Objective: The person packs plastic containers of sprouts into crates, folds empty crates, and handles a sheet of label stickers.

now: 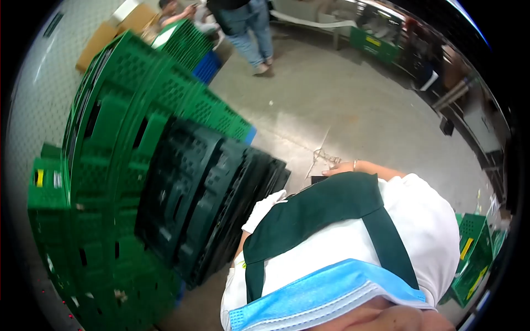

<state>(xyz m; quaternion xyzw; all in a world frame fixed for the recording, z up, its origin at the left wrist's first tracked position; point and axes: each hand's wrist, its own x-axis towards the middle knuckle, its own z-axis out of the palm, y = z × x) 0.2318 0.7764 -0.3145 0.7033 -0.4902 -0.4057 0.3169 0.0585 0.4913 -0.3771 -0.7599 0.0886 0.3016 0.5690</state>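
My left hand (264, 212), in a white glove, is beside a stack of dark folded crates (201, 193). Its visible fingers look stretched out; whether they touch the crates I cannot tell. My right hand (343, 167) is bare, with a bracelet at the wrist. It bends inward at the front edge of my dark green apron (314, 212), which covers part of it. Its fingertips meet a small black thing (318, 179), mostly hidden, whose kind does not show. The dark stack appears tilted against taller green crates (118, 149).
Green crates with yellow labels (468, 254) stand at the right edge. A person in jeans (251, 30) stands at the far end, near another seated person (176, 12). A long bench (337, 25) runs along the back. Tangled string (323, 156) lies on the concrete floor (331, 105).
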